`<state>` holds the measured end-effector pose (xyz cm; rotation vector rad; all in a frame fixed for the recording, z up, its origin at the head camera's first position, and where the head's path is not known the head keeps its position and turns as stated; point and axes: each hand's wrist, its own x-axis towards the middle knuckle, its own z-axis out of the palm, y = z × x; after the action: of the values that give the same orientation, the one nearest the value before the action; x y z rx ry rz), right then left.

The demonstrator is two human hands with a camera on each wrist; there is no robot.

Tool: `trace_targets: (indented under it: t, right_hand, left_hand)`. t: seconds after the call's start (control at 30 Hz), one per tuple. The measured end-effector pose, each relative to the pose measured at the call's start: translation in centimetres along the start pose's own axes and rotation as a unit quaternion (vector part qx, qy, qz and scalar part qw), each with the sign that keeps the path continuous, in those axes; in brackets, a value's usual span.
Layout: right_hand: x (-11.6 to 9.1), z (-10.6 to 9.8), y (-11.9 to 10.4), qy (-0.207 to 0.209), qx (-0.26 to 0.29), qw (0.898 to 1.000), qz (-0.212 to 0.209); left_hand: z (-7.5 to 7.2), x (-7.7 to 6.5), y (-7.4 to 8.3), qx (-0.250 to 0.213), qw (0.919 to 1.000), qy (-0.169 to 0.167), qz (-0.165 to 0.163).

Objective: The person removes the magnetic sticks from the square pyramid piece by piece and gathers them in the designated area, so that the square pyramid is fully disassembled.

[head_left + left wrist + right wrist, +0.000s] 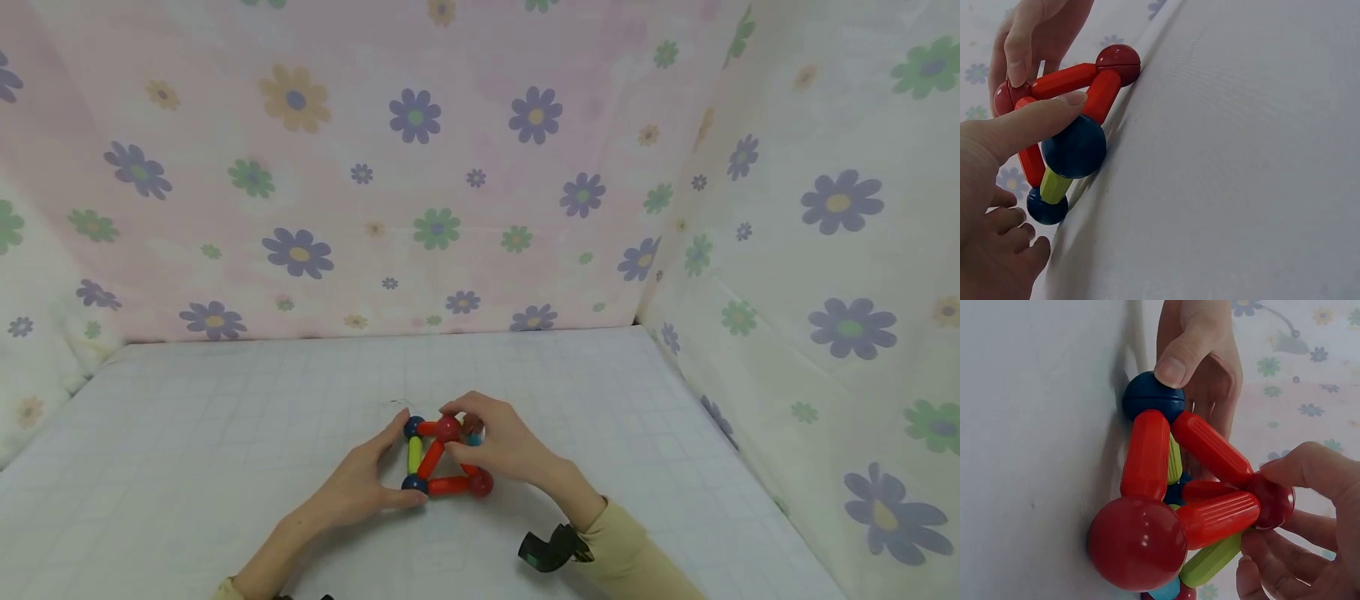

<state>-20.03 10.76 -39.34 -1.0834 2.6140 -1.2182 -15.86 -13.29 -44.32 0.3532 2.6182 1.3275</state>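
Observation:
A magnetic ball-and-rod frame stands on the table, its balls joined by red rods (448,486), a lime rod (415,456) and a light blue rod (1166,590). My left hand (356,486) holds its left side, thumb on the near blue ball (1075,147) and index fingertip at the far blue ball (414,427). Thumb and fingers of my right hand (501,442) pinch the raised red ball (1275,501), where several rods meet. Another red ball (1138,544) forms the near right corner. The frame's far right part is partly hidden behind the right hand.
A white table (225,425) with faint grid lines lies under the frame. Flower-patterned curtains (337,167) close off its back and sides. A black wrist device (553,548) sits by the right sleeve (626,546).

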Motion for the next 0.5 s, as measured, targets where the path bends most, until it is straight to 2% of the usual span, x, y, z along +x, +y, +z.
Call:
trace_targets:
  t: [0.23,0.5]
  right_hand:
    - [0.10,0.57,-0.11,0.010,-0.023,1.000,-0.016]
    - [-0.02,0.91,-0.08,0.034,-0.055,0.997,-0.032]
  left_hand:
    - [0.04,-0.09,-0.09,-0.009,0.9999,-0.012,0.005]
    - [0.19,-0.21,-0.09,-0.008,0.9999,-0.009,0.004]
